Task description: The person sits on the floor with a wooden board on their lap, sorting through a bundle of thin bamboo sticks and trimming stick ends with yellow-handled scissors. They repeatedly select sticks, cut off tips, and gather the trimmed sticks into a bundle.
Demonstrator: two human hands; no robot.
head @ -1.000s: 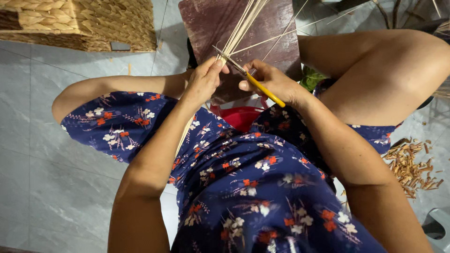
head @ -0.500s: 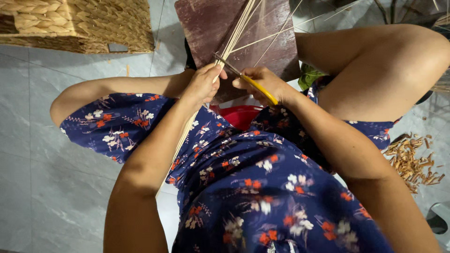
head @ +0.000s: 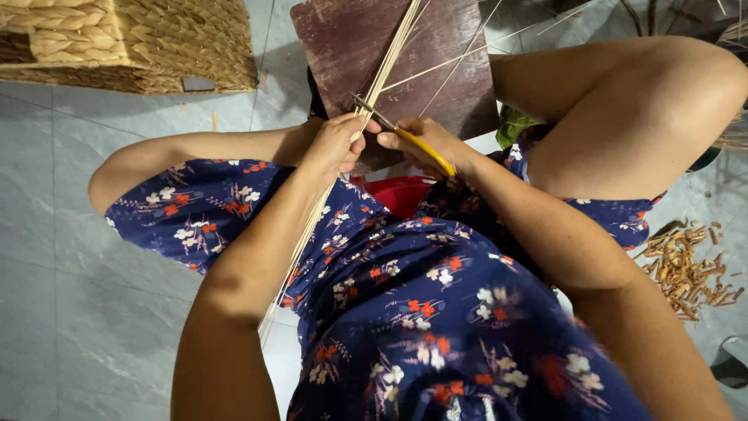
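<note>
My left hand (head: 336,146) grips a bundle of thin pale cane strips (head: 387,58) that runs from below my left arm up across a dark reddish-brown board (head: 444,47). My right hand (head: 425,142) holds a knife with a yellow handle (head: 425,150). Its metal blade (head: 366,107) rests against the strips just above my left thumb. Both hands sit close together over my lap, which is covered by a navy floral dress (head: 405,296).
A woven straw basket (head: 132,43) stands at the upper left on the grey tiled floor (head: 86,312). A pile of brown shavings (head: 686,265) lies at the right. A red item (head: 401,193) shows under my hands, and loose strips fan out at the top right.
The hands and the strips stay together in the same grip. The blade has shifted slightly along the strips, and the view has drifted a little.
</note>
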